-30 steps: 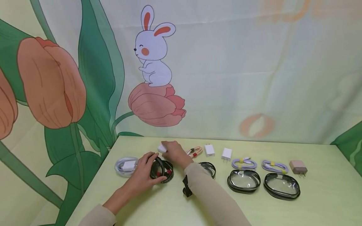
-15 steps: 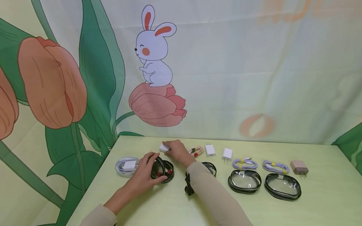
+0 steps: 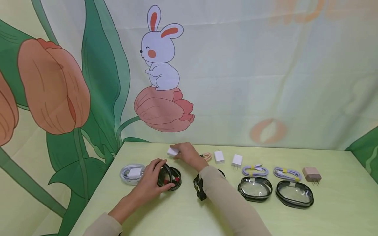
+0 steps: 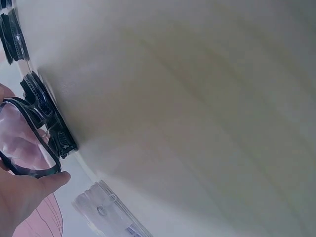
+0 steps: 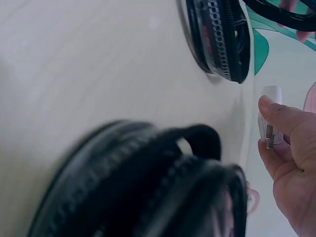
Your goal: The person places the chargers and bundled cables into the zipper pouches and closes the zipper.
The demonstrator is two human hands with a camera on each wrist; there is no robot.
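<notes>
My left hand (image 3: pixel 149 180) holds up the lid (image 4: pixel 32 128) of a round clear zip case (image 3: pixel 174 183) with black trim. Inside the case lies something black with red parts. Farther back, thumb and fingers of my right hand (image 3: pixel 189 155) pinch a white plug-in charger (image 3: pixel 172 151). Its metal prongs (image 5: pixel 269 136) show in the right wrist view. Left of the left hand sits a clear, pale-rimmed case (image 3: pixel 133 173) with a white charger and a coiled cable in it. My right sleeve partly covers another black-trimmed case (image 3: pixel 196 183).
Two black-trimmed clear cases (image 3: pixel 255 189) stand to the right. Behind them are two lilac cables (image 3: pixel 255 170) with yellow ties, white chargers (image 3: pixel 219 157) and a pinkish charger (image 3: pixel 311 174). A peach cable (image 3: pixel 207 156) lies partly behind the right wrist. A printed cloth (image 3: pixel 224 82) hangs behind the table.
The right hand has moved slightly back and to the right with the charger, now covering more of the peach cable. The left hand keeps its place on the lid.
</notes>
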